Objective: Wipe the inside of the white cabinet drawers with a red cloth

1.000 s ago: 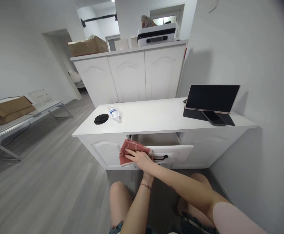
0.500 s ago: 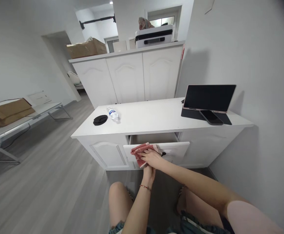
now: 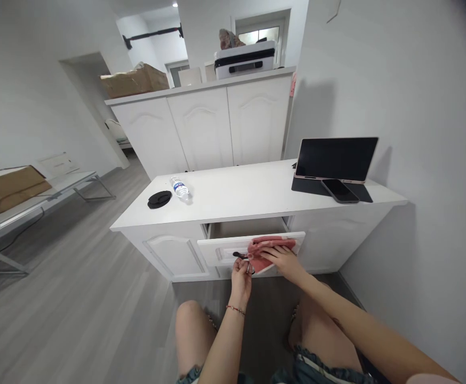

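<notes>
A white drawer [image 3: 216, 255] is pulled partway out of the low white cabinet. My right hand [image 3: 286, 262] presses a folded pinkish-red cloth [image 3: 261, 260] against the right part of the drawer front, fingers laid over the cloth. Just left of the cloth shows the end of a dark drawer handle [image 3: 239, 255]. From below, my left hand [image 3: 241, 274] has its fingers curled at this handle; the cloth hides the handle's other end. The visible inside of the drawer is a bare greyish floor.
On the cabinet top [image 3: 233, 194] lie a plastic bottle [image 3: 180, 189], a black round object [image 3: 159, 199], a propped tablet [image 3: 337, 159] and a phone [image 3: 340, 190]. My knees are below the drawer. A wall [image 3: 436, 160] adjoins the right side.
My right hand and the cloth have slid right across the drawer front, uncovering the handle's left end. My left hand has shifted slightly left and up. The whole view has shifted a little.
</notes>
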A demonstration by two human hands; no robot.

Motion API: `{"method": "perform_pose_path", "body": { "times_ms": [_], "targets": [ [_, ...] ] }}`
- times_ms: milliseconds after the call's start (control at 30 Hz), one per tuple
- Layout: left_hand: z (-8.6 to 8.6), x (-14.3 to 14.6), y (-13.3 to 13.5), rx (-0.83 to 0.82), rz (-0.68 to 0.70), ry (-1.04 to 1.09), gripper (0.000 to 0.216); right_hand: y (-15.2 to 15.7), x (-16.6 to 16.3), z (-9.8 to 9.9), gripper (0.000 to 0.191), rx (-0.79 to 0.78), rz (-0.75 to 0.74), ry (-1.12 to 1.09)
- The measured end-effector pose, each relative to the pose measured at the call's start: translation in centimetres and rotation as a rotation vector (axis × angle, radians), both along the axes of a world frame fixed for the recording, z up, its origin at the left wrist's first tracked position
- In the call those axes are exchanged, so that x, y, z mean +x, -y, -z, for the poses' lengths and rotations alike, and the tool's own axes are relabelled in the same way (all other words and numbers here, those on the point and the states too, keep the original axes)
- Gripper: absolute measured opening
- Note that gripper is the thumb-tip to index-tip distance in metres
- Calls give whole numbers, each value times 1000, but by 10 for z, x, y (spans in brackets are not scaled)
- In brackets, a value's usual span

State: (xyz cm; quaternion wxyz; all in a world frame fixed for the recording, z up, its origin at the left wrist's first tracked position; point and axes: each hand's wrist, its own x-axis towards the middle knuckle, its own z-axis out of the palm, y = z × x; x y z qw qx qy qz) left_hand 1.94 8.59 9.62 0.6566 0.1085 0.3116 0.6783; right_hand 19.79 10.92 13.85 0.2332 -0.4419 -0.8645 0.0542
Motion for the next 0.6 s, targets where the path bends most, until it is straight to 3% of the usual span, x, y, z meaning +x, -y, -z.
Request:
{"method": "perform_pose_path", "body": {
  "times_ms": [100,200,400,600],
  "targets": [
    [-5,0,-1,-85,-37,14,29,3,21,22,56,44,154,-58],
    [-7,3,-6,-178,-84,14,29,8,21,46,59,54,350,-167],
    [-12,4,-15,-224,-102,-101,39,16,-31,82,54,33,634,-567],
    [-19,1,-18,-269,-73,-142,40,12,-71,86,47,-141,850,-967]
  ]
}}
